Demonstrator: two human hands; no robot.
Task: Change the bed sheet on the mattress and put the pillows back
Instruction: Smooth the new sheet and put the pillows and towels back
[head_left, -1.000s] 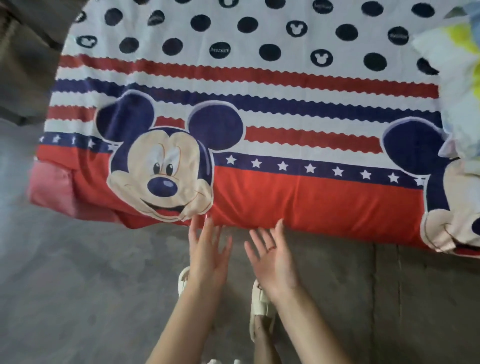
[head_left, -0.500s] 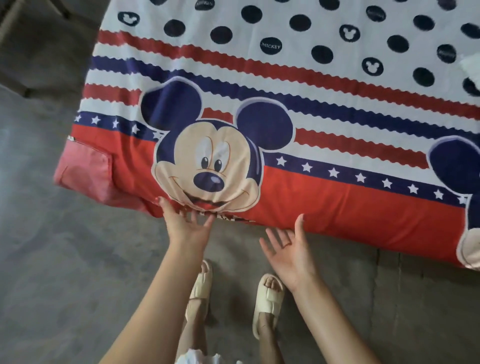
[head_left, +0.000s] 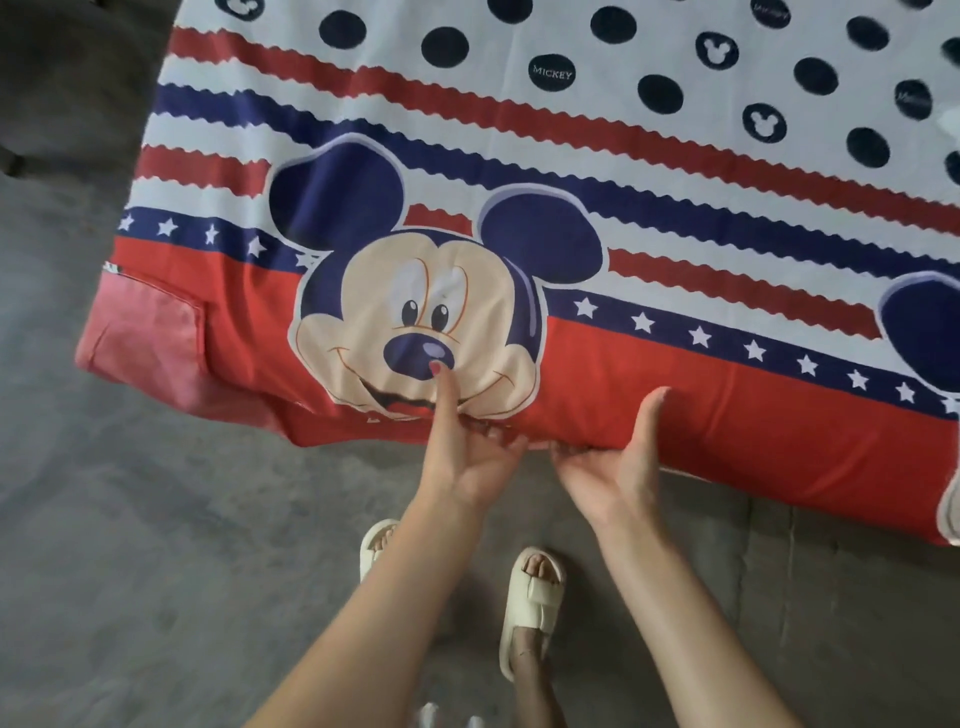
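A bed sheet (head_left: 649, 415) printed with a cartoon mouse, red and blue stripes, stars and dark dots covers the mattress on the floor. Its red border hangs over the near side. My left hand (head_left: 462, 452) grips the sheet's lower edge below the mouse face, thumb up on the print, fingers curled under. My right hand (head_left: 618, 462) holds the same edge just to the right, thumb on the red border, fingers tucked beneath the mattress side. At the near left corner a paler pink folded patch (head_left: 150, 343) of the sheet shows. No pillow is in view.
The grey concrete floor (head_left: 156, 571) lies in front and to the left of the mattress. My feet in cream slippers (head_left: 530, 608) stand close to the mattress edge. A dark object (head_left: 62, 78) sits at the top left.
Both hands moved forward from hovering open in front of the mattress and closed on the sheet's lower edge. The view shifted left and closer, and the pillow at the right left the frame.
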